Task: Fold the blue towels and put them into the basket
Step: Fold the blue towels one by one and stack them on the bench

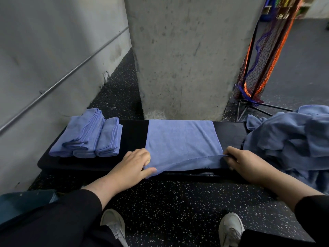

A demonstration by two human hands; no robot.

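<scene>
No text, label, brand, number or sign could be read anywhere in the head view (the towels, the bench and the wall all showed plain surfaces, and the coloured shapes far off at the top right were too blurred to tell).

Bench [133, 132] bare between folded stack [89, 136], towel [181, 139].

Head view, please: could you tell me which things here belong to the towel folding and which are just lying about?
Job:
flat towel, pinched by left hand and right hand
folded towels
unfolded heap
bench

Lying about:
net stand
pillar
wall rail

No basket in view.
</scene>
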